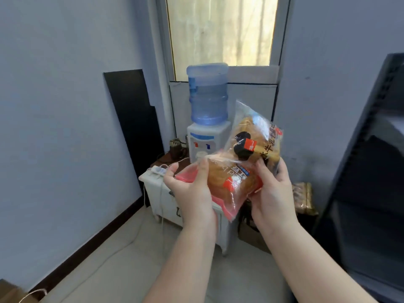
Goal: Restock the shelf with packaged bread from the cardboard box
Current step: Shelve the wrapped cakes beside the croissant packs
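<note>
Toward three o'clock of the shelf (371, 149), the left hand (190, 193) clasps a red bread pack (227, 184) while the right hand (273, 193) pinches a clear pack (253, 136), whose slippery film might slide loose from the fingers (263, 171).

Counts, quick:
- Bread packs: 2. One w/ pink edge (227, 184), one w/ black-and-orange label (251, 138), both held up, overlapping.
- Hands: 2, left hand (190, 189) and right hand (273, 191).
- Water dispenser (207, 143): 1, w/ 1 blue bottle (207, 95) on top.
- White cabinet (157, 193): 1.
- Power strip (158, 170): 1.
- Black boards (133, 119) leaning on wall: approx. 2, overlap makes it hard to tell.
- Dark shelf unit (371, 171): 1.
- Window (220, 31): 1.
- Cardboard box (8, 291): 1 corner seen, bottom left.
</note>
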Action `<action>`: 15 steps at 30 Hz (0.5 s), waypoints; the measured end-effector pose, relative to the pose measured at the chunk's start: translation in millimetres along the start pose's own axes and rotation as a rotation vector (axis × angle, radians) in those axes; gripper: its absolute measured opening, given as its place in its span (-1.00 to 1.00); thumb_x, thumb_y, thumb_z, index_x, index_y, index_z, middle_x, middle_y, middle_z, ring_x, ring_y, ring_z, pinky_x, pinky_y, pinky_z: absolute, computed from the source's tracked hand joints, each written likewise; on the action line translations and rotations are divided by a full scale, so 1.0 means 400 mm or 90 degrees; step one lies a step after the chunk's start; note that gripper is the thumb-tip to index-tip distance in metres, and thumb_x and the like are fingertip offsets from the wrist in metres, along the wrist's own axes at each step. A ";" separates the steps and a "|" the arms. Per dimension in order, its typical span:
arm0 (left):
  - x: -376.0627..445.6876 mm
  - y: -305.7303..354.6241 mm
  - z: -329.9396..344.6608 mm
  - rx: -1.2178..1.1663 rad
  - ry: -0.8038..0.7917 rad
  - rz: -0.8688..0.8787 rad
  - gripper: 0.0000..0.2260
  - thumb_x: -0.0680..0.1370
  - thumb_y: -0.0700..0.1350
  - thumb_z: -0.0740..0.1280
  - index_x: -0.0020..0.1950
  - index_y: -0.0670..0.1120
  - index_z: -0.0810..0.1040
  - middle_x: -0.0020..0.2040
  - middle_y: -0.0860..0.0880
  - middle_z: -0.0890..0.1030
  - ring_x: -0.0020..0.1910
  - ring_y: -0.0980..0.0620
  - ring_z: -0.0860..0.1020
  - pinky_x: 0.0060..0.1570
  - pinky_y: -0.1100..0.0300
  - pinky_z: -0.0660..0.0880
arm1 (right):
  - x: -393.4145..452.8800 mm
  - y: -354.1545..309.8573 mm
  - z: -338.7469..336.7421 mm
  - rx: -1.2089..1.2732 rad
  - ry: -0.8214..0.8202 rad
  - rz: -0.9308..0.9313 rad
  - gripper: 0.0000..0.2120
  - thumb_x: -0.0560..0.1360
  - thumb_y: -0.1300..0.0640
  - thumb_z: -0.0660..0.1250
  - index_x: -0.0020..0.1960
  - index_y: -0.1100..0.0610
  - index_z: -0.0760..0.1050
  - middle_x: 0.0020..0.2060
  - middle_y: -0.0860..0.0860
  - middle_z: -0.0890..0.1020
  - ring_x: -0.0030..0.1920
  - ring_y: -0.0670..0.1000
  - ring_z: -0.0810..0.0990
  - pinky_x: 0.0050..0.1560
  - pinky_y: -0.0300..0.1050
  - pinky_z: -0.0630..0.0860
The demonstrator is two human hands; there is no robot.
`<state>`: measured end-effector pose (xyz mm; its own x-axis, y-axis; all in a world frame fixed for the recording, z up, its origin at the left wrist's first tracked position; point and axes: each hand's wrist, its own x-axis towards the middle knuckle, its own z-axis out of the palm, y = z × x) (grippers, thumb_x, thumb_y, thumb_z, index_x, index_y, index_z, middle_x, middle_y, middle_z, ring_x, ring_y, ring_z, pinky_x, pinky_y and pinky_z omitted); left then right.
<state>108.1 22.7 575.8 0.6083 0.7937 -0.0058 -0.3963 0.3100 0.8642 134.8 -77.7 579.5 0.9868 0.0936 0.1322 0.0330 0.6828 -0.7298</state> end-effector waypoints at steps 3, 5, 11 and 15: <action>-0.085 -0.012 0.074 0.028 -0.125 -0.045 -0.31 0.41 0.02 0.46 0.38 0.25 0.10 0.37 -0.09 0.34 0.23 -0.13 0.49 0.23 -0.15 0.45 | -0.044 -0.079 -0.042 -0.013 0.070 -0.084 -0.62 0.56 0.27 0.23 0.37 0.14 0.35 0.23 0.13 0.57 0.24 0.17 0.54 0.26 0.25 0.44; -0.154 -0.007 0.118 0.017 -0.251 -0.066 -0.13 0.41 0.00 0.47 0.46 0.30 -0.09 0.45 -0.05 0.25 0.30 -0.10 0.44 0.25 -0.15 0.44 | -0.069 -0.148 -0.070 -0.018 0.102 -0.142 -0.62 0.57 0.25 0.22 0.38 0.12 0.33 0.19 0.09 0.59 0.21 0.13 0.57 0.22 0.18 0.49; -0.392 -0.005 0.242 -0.054 -0.518 -0.100 0.17 0.22 0.08 0.51 0.44 0.26 -0.38 0.51 0.08 0.18 0.37 0.03 0.38 0.30 -0.08 0.41 | -0.146 -0.378 -0.159 -0.061 0.200 -0.354 -0.61 0.57 0.23 0.24 0.38 0.05 0.31 0.18 0.03 0.59 0.14 0.01 0.61 0.05 -0.07 0.58; -0.589 -0.029 0.302 -0.145 -0.697 -0.102 0.06 0.23 0.06 0.49 0.48 0.31 -0.18 0.45 0.05 0.34 0.35 0.04 0.44 0.35 -0.04 0.37 | -0.218 -0.540 -0.242 -0.078 0.343 -0.463 -0.62 0.56 0.22 0.26 0.35 0.01 0.35 0.14 -0.02 0.60 0.09 -0.04 0.62 0.03 -0.07 0.58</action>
<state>52.4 -231.2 627.9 0.8945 -0.1151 0.4321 -0.3071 0.5441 0.7808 57.0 -303.6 660.7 0.6554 -0.7020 0.2786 0.6617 0.3559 -0.6599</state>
